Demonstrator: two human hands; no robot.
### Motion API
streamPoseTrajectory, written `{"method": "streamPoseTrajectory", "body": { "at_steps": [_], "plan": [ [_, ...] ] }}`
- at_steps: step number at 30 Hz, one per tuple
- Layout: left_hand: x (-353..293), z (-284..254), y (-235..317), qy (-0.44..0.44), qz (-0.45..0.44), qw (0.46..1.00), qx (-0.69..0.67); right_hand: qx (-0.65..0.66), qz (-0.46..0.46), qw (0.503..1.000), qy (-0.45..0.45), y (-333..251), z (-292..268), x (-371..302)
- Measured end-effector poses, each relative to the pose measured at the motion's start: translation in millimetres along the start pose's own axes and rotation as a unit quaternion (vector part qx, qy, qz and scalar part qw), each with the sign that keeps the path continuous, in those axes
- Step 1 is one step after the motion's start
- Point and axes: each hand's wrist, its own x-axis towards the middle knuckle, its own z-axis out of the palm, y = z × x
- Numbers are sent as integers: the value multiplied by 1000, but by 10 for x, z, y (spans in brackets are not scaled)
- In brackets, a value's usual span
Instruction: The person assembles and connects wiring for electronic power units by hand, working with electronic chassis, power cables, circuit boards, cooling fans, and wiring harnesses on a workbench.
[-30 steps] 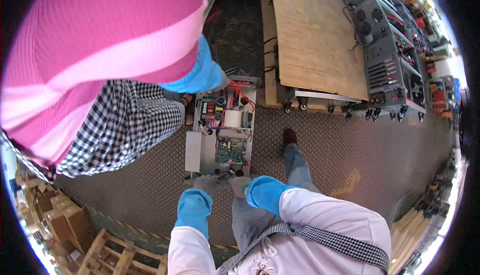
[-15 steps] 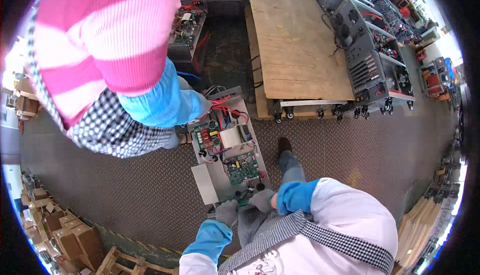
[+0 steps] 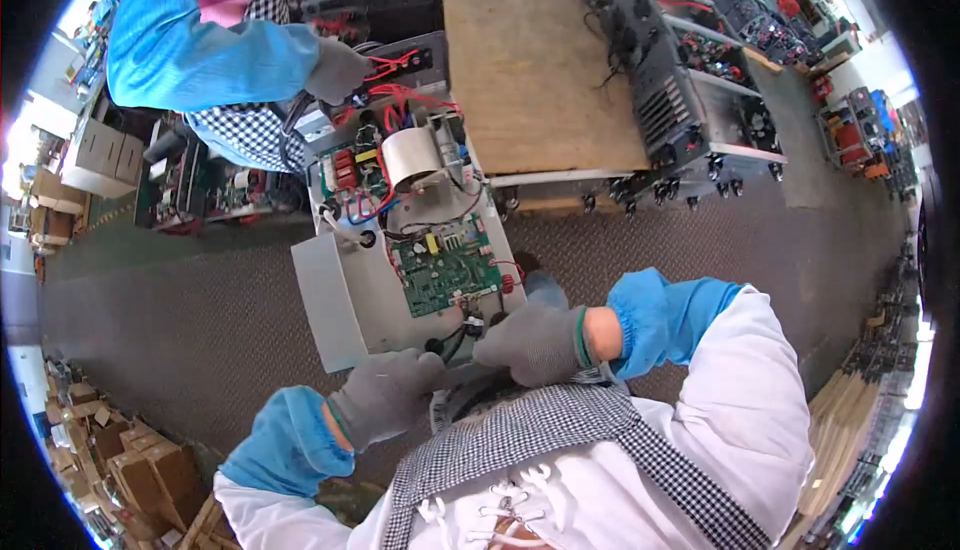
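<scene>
A long grey metal chassis [image 3: 375,295] with its electronics exposed is held up in front of my waist. It carries a green circuit board [image 3: 440,268], a silver curved cover [image 3: 410,158] and red wires. A flat white-grey panel [image 3: 328,300] juts from its left side. My left hand [image 3: 388,390], in a grey glove, is closed on the near end at its left corner. On the right of that end, my right hand [image 3: 535,342], also gloved, grips it beside black cables. A co-worker's gloved hand [image 3: 338,72] is at the far end; its fingers are partly hidden.
Beyond the chassis stands a low platform topped with a brown board [image 3: 540,70]. Grey equipment cases [image 3: 665,90] on casters line its right side. More open chassis units [image 3: 225,195] sit at left. Cardboard boxes [image 3: 150,470] are stacked lower left on the patterned metal floor [image 3: 180,320].
The chassis has come up closer to my body and looks larger, my hands rising with it. The co-worker has shifted back toward the upper left, still at the far end.
</scene>
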Motion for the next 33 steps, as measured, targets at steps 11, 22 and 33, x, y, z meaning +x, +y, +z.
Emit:
{"method": "streamPoseTrajectory", "body": {
  "at_steps": [11,22,33],
  "plan": [
    [-104,-422,950,-23,-37,999,9,-147,10,988,48,-502,-491,-900],
    [-266,-469,718,20,-2,1000,15,-263,110,954,91,-969,-488,-676],
    [-480,-347,28,75,-25,991,109,-60,145,954,256,-764,-111,-20]
  ]
}}
